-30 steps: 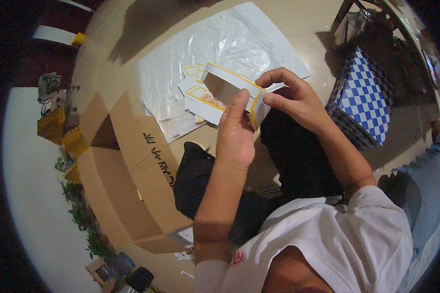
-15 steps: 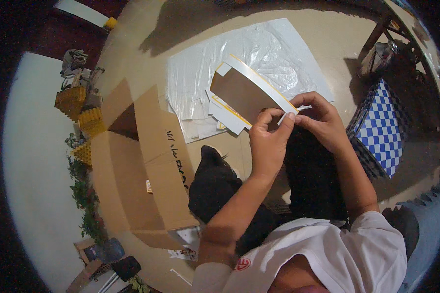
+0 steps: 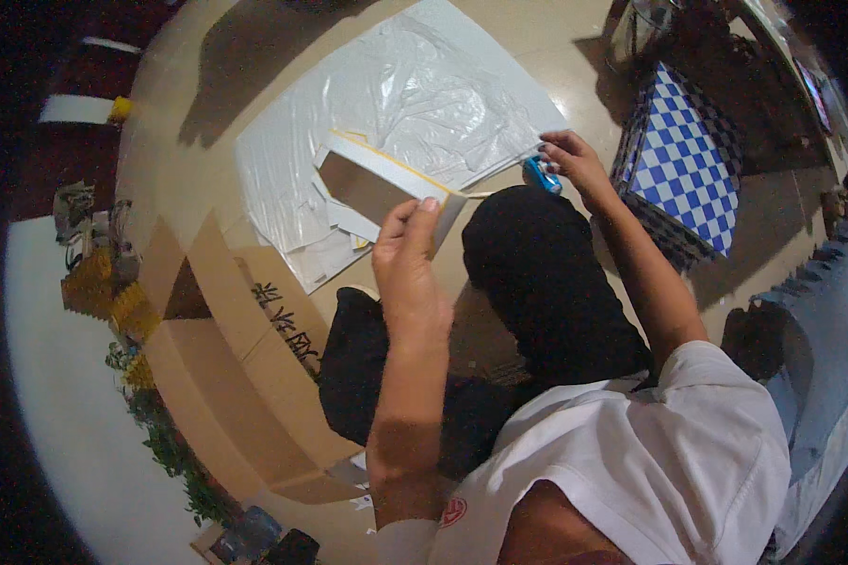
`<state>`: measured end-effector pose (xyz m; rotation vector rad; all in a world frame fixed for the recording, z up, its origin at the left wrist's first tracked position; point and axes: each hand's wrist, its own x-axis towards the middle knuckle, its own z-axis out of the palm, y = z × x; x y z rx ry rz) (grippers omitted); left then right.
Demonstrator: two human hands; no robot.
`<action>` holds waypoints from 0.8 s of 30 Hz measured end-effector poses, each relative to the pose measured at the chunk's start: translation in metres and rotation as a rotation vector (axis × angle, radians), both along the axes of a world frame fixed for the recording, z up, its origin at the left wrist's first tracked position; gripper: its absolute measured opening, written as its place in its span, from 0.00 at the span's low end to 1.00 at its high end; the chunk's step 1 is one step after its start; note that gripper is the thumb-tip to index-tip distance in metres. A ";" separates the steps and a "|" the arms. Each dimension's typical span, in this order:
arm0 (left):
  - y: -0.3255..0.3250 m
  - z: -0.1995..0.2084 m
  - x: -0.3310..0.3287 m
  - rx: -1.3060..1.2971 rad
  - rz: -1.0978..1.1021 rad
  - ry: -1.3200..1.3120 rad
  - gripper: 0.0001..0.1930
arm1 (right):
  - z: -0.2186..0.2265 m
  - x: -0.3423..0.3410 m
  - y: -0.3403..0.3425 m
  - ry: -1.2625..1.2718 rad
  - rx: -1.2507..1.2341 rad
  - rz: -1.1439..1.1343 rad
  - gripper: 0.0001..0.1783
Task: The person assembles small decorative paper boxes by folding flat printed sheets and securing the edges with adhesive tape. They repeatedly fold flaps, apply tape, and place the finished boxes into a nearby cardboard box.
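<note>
My left hand (image 3: 407, 264) pinches the near corner of a flat cardboard piece (image 3: 377, 184), brown on its face with a white and yellow edge, and holds it tilted above the floor. A thin strip runs from that corner toward my right hand (image 3: 575, 165). My right hand is out to the right over my black-clad knee, its fingers on a small blue tool (image 3: 540, 174). More white and yellow cardboard pieces (image 3: 339, 221) lie under the held one on a clear plastic sheet (image 3: 415, 94).
A large open brown cardboard box (image 3: 226, 367) lies on the floor at my left. A blue and white checkered bag (image 3: 693, 160) sits to the right. Yellow items (image 3: 99, 292) and green foliage (image 3: 165, 443) line the white strip at far left.
My hands, together at the cardboard's corner before, have parted. The right hand has moved away to the right onto the blue tool. The left hand still holds the piece.
</note>
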<state>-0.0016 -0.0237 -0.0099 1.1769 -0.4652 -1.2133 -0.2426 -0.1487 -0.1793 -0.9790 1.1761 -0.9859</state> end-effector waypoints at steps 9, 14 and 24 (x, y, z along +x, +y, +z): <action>-0.008 -0.020 0.010 0.196 -0.005 0.113 0.10 | -0.195 -0.076 0.014 0.421 0.448 0.000 0.22; -0.018 -0.031 0.010 0.230 -0.007 0.164 0.09 | -0.218 -0.069 0.003 0.461 0.362 0.085 0.20; -0.035 -0.036 0.002 0.321 0.018 0.220 0.10 | -0.252 -0.063 -0.023 0.527 0.383 0.085 0.12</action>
